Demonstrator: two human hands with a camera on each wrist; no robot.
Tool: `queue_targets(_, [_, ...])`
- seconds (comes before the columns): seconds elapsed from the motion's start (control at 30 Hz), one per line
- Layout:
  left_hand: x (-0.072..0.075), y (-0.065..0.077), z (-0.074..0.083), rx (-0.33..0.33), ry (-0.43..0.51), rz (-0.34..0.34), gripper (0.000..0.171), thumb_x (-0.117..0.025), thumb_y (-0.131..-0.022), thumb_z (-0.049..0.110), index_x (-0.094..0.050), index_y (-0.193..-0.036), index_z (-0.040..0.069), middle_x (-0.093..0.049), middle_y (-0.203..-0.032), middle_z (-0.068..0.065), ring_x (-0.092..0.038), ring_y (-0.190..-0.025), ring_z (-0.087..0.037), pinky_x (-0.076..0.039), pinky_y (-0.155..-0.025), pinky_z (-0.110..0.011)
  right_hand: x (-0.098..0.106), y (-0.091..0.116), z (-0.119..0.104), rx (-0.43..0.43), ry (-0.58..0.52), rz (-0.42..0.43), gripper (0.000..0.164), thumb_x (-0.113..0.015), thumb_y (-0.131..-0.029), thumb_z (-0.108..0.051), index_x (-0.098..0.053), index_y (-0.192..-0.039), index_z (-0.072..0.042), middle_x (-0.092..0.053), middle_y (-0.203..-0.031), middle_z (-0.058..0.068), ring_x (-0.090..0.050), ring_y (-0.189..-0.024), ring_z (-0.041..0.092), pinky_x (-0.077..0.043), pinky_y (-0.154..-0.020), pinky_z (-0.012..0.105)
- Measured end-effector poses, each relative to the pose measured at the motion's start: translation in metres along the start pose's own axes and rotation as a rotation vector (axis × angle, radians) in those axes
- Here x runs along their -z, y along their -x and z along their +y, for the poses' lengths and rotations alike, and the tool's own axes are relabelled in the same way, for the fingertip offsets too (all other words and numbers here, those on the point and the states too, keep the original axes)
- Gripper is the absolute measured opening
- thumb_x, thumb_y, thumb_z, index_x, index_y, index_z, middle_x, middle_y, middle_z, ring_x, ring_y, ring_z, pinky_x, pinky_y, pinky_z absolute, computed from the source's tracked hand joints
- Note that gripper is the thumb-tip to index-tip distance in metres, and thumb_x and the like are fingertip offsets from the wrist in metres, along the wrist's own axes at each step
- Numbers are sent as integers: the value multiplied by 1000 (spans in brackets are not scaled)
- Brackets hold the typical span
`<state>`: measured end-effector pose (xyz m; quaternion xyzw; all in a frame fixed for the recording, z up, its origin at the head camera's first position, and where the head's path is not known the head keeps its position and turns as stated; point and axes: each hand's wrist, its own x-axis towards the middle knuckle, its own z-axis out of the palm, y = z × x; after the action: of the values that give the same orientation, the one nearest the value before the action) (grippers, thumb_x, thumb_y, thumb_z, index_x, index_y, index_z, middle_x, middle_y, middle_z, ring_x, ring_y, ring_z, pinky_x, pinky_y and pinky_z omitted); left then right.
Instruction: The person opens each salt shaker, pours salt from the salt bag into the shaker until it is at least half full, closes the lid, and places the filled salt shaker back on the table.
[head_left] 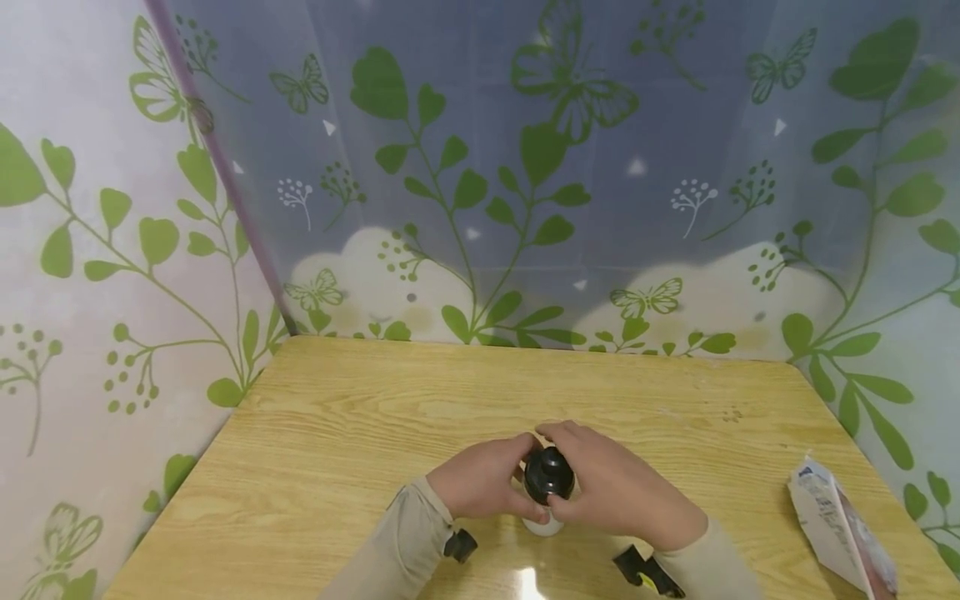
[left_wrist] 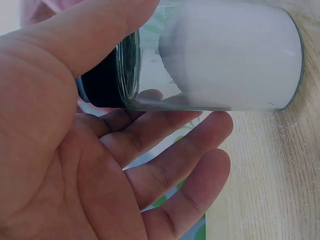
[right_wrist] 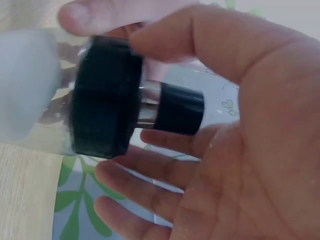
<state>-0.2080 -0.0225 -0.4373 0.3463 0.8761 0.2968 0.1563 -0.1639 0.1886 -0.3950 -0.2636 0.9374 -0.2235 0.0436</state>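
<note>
A clear glass jar with white grains inside stands on the wooden table, in front of the body. Its black lid carries a short metal stem with a black knob on top. My left hand grips the jar near its neck, thumb on one side and fingertips on the other; the ring and little fingers stretch along the glass. Around the lid curls my right hand, its thumb pressing the lid's edge and some fingers on the far side. The lid sits on the jar's mouth.
A white and pink plastic packet lies at the table's right edge. The wooden table has patterned cloth walls behind and at both sides. Scattered white grains lie near the jar's base.
</note>
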Motion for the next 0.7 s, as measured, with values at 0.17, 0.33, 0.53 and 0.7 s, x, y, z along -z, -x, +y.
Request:
queue_targets(0.17, [0, -1, 0, -9, -10, 0, 67, -88, -80, 47, -57, -133, 21, -68, -116, 11, -66, -99, -9, -53, -82, -24, 2, 1, 1, 51, -7, -48, 71, -77, -90, -21, -46, -152, -6, -58, -142, 10, -62, -117, 22, -55, -91, 43])
queue_targets(0.33, [0, 0, 0, 2, 3, -5, 57, -89, -80, 45, -58, -123, 23, -66, -108, 15, -65, -94, -7, -52, -78, -24, -1, -1, 2, 28, 43, 3, 57, -79, -91, -37, -60, -136, -7, -65, -120, 3, -64, -93, 14, -55, -78, 36])
queue_targets(0.53, [-1, 0, 0, 9, -5, -4, 57, -90, -77, 46, -57, -119, 27, -64, -104, 19, -64, -92, -5, -51, -78, -23, -5, -2, 1, -32, 47, 26, 47, -76, -88, -54, -67, -113, -15, -56, -94, -8, -52, -70, 6, -48, -62, 27])
queue_targets(0.7, [0, -1, -1, -1, 7, -8, 66, -91, -77, 45, -56, -130, 25, -67, -114, 15, -66, -98, -8, -53, -82, -25, -1, -1, 3, 41, -6, -11, 60, -81, -88, -37, -59, -138, -12, -61, -119, -4, -62, -98, 11, -55, -82, 35])
